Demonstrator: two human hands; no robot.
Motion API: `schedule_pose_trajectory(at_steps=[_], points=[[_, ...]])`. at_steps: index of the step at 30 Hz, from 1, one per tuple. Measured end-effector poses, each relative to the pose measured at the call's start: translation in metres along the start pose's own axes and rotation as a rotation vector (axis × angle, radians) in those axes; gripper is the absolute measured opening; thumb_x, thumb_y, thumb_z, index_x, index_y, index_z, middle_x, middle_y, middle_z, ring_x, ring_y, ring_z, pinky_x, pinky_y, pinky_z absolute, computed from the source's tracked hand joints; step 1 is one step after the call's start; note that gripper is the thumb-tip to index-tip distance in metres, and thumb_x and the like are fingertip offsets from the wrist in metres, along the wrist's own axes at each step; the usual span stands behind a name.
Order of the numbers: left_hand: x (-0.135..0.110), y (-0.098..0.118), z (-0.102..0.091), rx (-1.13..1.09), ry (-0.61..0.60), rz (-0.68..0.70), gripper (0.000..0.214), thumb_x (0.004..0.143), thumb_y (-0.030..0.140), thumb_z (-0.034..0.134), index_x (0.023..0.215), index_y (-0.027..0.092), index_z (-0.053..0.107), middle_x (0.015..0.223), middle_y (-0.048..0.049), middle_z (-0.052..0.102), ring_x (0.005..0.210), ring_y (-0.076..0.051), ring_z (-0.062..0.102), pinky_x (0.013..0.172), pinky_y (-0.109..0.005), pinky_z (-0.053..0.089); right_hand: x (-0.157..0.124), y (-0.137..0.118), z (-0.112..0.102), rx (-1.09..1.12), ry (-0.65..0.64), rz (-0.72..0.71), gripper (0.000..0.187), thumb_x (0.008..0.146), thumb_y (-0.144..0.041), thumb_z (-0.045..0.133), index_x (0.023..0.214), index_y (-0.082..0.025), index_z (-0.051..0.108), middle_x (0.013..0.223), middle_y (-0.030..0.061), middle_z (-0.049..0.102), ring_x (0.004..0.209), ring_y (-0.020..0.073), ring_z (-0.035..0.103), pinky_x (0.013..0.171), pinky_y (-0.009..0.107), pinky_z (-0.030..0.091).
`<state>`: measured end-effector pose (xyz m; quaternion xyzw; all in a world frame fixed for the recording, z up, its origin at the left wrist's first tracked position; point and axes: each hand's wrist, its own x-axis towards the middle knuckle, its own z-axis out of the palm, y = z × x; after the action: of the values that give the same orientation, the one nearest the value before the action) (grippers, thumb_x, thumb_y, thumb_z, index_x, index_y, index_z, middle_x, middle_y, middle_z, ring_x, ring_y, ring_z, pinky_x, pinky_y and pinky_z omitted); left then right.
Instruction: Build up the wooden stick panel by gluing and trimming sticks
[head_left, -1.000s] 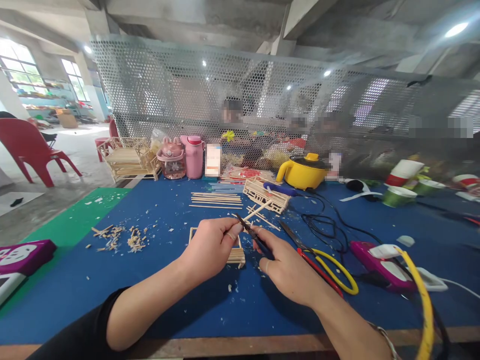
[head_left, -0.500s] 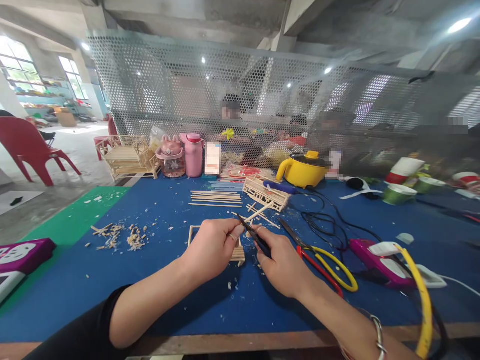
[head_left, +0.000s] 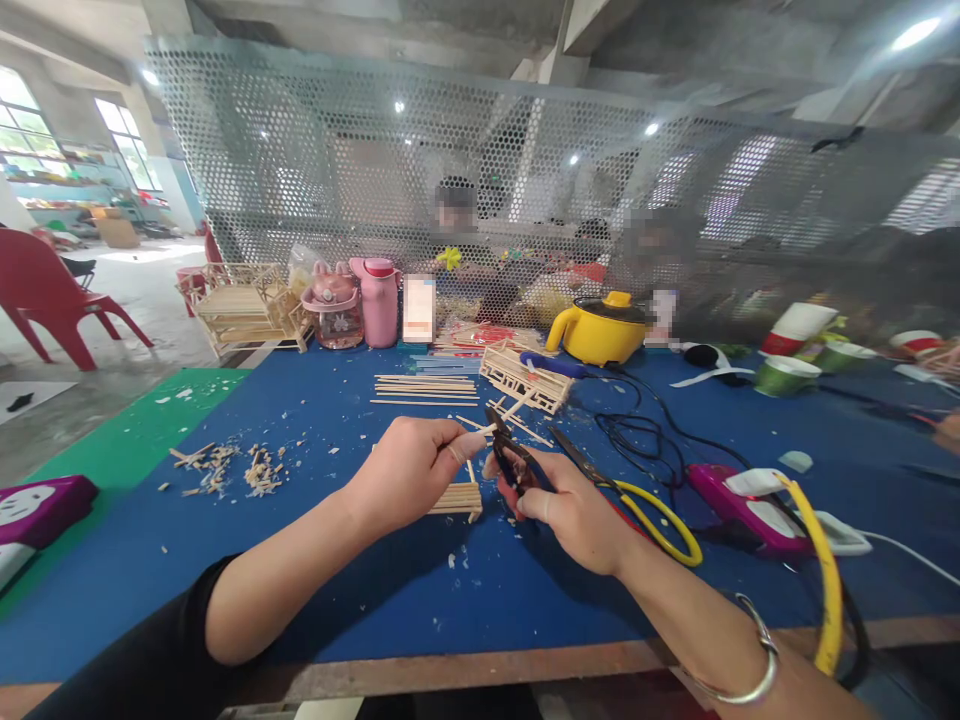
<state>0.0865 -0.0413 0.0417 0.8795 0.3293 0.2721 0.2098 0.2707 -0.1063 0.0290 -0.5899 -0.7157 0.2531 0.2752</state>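
My left hand [head_left: 416, 470] pinches a thin wooden stick [head_left: 486, 431] whose end points right. Cutting pliers [head_left: 517, 460] with dark jaws and handles are in my right hand [head_left: 566, 500]; their jaws are at the end of that stick, and whether they bite on it I cannot tell. Below my left hand lies a small wooden stick frame [head_left: 457, 498] with a slatted part, partly hidden by the hand. Scissors [head_left: 660, 520] with red and yellow handles rest beside my right hand, which covers part of them.
Several wooden sticks [head_left: 426, 390] lie ahead, near a small wooden model [head_left: 525, 376] and a blue-handled tool [head_left: 555, 366] with a black cord. Wood scraps [head_left: 262, 470] lie left. A yellow pot [head_left: 606, 335] stands behind; a purple power strip [head_left: 739, 510] is right.
The pliers' handles have spread apart in my right hand, and their jaws now sit at the stick's end. The whole view has shifted slightly.
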Motion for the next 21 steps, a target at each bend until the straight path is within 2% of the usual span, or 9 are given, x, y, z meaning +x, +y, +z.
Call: schedule_pose_trajectory(at_steps=[5,8,11,14,17,19,21], points=[[-0.004,0.001,0.0,0.216,-0.025,-0.076,0.037,0.094,0.034,0.034,0.071,0.019,0.059,0.062,-0.0027,0.06,0.057,-0.017,0.053,0.054,-0.026,0.033,0.018,0.018,-0.015,-0.303,0.169,0.263,0.028,0.076,-0.013,0.043,0.098,-0.019,0.06,0.094,0.0091,0.068,0.092,0.0231,0.06,0.079,0.03,0.043],[-0.005,-0.004,0.0,0.291,-0.078,-0.062,0.033,0.092,0.027,0.034,0.075,0.019,0.06,0.068,-0.0046,0.061,0.063,-0.02,0.057,0.056,-0.029,0.036,0.03,0.029,-0.018,-0.472,0.151,0.425,0.026,0.077,-0.019,0.049,0.099,-0.017,0.063,0.101,0.0164,0.069,0.097,0.0299,0.062,0.079,0.036,0.043],[-0.005,-0.016,0.001,0.307,-0.156,-0.012,0.029,0.087,0.016,0.035,0.09,0.018,0.064,0.082,-0.0061,0.062,0.074,-0.021,0.06,0.064,-0.031,0.043,0.042,0.035,-0.01,-0.589,0.099,0.506,0.036,0.08,-0.041,0.053,0.099,-0.012,0.064,0.1,0.0222,0.068,0.094,0.0351,0.064,0.077,0.042,0.045],[-0.008,-0.027,0.005,0.306,-0.216,0.013,0.038,0.085,0.012,0.035,0.112,0.015,0.061,0.092,-0.0081,0.061,0.082,-0.021,0.06,0.073,-0.032,0.047,0.055,0.039,0.002,-0.67,0.109,0.524,0.06,0.081,-0.058,0.046,0.109,-0.007,0.061,0.109,0.0271,0.064,0.102,0.0389,0.061,0.081,0.048,0.045],[-0.013,-0.03,0.007,0.299,-0.245,0.035,0.04,0.089,0.018,0.034,0.123,0.013,0.055,0.098,-0.0101,0.061,0.092,-0.023,0.059,0.083,-0.036,0.047,0.062,0.04,0.005,-0.719,0.144,0.481,0.07,0.08,-0.06,0.047,0.123,-0.004,0.052,0.123,0.0297,0.055,0.114,0.0428,0.052,0.086,0.054,0.041],[-0.016,-0.029,0.009,0.305,-0.253,0.051,0.041,0.093,0.027,0.033,0.126,0.012,0.053,0.102,-0.0113,0.06,0.096,-0.027,0.058,0.087,-0.041,0.047,0.06,0.038,0.002,-0.73,0.163,0.41,0.068,0.08,-0.055,0.052,0.126,-0.005,0.05,0.128,0.0285,0.052,0.119,0.0436,0.047,0.091,0.057,0.038],[-0.017,-0.028,0.01,0.328,-0.268,0.075,0.047,0.094,0.04,0.033,0.126,0.011,0.052,0.105,-0.0129,0.06,0.097,-0.03,0.057,0.086,-0.047,0.047,0.053,0.032,-0.004,-0.727,0.194,0.318,0.057,0.083,-0.046,0.052,0.124,-0.008,0.053,0.131,0.026,0.051,0.121,0.0428,0.045,0.095,0.059,0.034]])
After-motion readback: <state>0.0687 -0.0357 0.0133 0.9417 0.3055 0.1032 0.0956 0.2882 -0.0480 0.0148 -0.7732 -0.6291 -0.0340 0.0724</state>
